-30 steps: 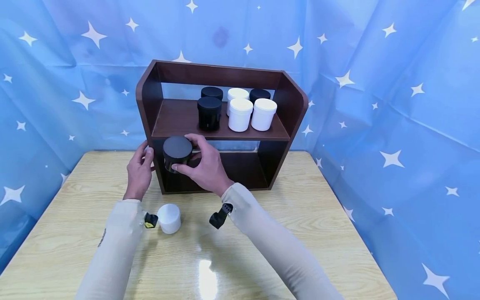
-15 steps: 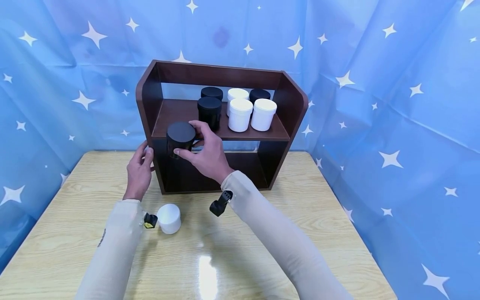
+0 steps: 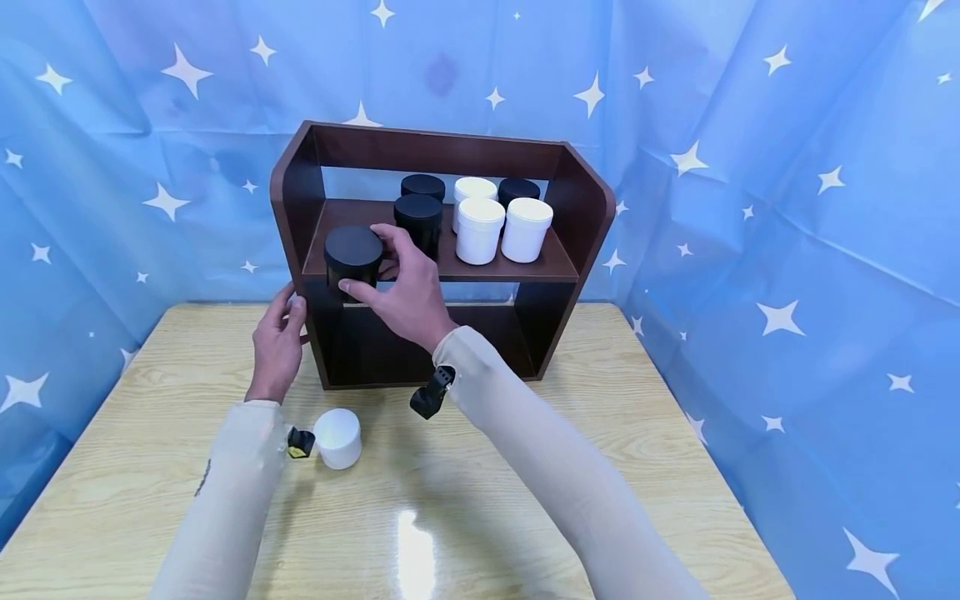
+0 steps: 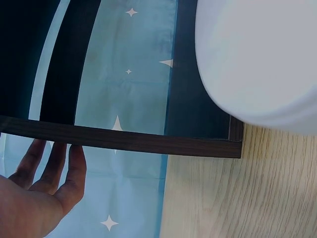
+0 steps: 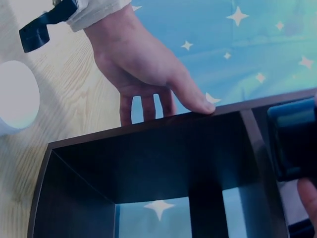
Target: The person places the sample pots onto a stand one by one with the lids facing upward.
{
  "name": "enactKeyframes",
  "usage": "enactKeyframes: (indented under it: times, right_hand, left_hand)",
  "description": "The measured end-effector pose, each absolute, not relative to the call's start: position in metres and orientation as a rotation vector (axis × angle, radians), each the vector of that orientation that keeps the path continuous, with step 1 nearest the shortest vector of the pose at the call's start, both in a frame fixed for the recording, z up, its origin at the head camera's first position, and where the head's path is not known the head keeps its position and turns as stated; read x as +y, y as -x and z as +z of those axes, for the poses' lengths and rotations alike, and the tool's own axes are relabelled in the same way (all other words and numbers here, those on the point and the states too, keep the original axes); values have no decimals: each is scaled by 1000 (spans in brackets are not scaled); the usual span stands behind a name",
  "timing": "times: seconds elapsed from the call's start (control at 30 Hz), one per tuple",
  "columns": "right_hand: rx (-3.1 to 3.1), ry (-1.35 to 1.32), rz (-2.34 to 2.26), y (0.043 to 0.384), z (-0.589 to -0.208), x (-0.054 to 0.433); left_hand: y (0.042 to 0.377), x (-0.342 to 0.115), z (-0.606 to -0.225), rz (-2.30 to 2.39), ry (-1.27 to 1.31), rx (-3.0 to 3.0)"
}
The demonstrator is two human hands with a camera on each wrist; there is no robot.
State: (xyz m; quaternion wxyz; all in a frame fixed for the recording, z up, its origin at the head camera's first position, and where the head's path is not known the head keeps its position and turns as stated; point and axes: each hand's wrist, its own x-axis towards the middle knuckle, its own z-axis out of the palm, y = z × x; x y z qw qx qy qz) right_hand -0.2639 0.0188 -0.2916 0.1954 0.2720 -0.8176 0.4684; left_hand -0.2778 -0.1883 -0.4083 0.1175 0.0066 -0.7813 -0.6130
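My right hand [image 3: 408, 292] grips a black lidded jar [image 3: 352, 260] upright, thumb in front and fingers round its right side. The jar is at the left front of the upper board of a dark wooden shelf [image 3: 442, 148]; whether it touches the board cannot be told. My left hand [image 3: 277, 350] rests against the shelf's left side panel. In the right wrist view, its thumb lies on the panel's front edge, and its straight fingers [image 4: 52, 171] touch the outer face in the left wrist view. A white jar [image 3: 337, 442] stands on the table beside my left wrist.
Two black jars [image 3: 417, 223], front and back, stand on the upper board, with several white jars [image 3: 480, 233] and another black jar [image 3: 517, 188] to their right. The lower compartment [image 3: 480, 342] is open at the front. A blue starry curtain [image 3: 712, 250] surrounds the wooden table [image 3: 600, 433].
My right hand has raised the black jar from in front of the lower compartment to the upper board's height, lately shifting it slightly left. My left hand stays on the side panel.
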Motion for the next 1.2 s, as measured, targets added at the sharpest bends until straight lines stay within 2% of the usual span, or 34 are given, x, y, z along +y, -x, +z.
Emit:
enactKeyframes:
  times: [1.2]
  right_hand:
    - [-2392,-590,1096,291,-283,-1]
  left_hand:
    - [281,-189,-415,-1793,-22,-2280]
